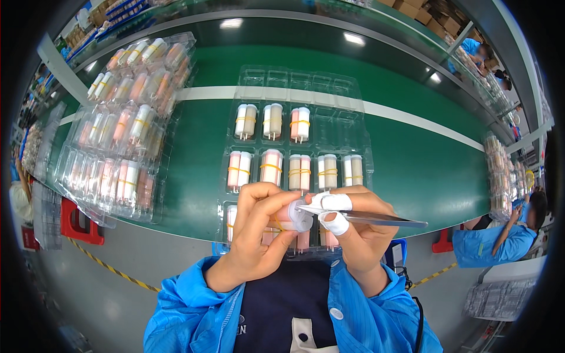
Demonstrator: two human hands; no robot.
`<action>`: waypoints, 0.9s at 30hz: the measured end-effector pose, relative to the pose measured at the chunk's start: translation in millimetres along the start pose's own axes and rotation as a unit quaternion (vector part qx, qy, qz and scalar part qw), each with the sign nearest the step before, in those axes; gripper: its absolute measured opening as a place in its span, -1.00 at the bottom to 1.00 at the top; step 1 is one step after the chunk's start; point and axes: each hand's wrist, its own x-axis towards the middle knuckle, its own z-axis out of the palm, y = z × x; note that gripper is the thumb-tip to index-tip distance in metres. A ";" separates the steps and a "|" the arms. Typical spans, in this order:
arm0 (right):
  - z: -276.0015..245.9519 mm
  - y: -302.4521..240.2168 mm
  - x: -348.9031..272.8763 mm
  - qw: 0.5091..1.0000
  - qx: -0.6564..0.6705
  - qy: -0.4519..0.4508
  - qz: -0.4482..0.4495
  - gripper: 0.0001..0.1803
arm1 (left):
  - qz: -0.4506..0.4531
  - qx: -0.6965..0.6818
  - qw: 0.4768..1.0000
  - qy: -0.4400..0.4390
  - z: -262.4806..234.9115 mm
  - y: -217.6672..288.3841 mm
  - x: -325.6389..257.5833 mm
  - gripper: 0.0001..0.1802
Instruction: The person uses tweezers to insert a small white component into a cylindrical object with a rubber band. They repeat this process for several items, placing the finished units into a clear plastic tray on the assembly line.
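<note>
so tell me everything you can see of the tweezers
The tweezers look like shiny silver metal, broad toward the rear and tapering to a narrow point. They lie crosswise, rear end to the right, in the grip of the right hand, pinched by white-wrapped fingers. Their tips point left at the pale end of a pink part in the left hand; whether they touch it is unclear.

Head view, single: wide fisheye, left unit of a head-worn pair, upright and unmirrored, looking down and forward from close above the left hand (257, 235) and right hand (362, 242), the green bench (200, 159) stretching beyond, straight edges bowing rimward.
</note>
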 end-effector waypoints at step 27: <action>-4.7 -8.2 9.8 0.996 -0.072 -0.052 0.011 -0.86 | 0.063 0.085 0.994 0.001 -2.7 -0.2 3.9 -0.37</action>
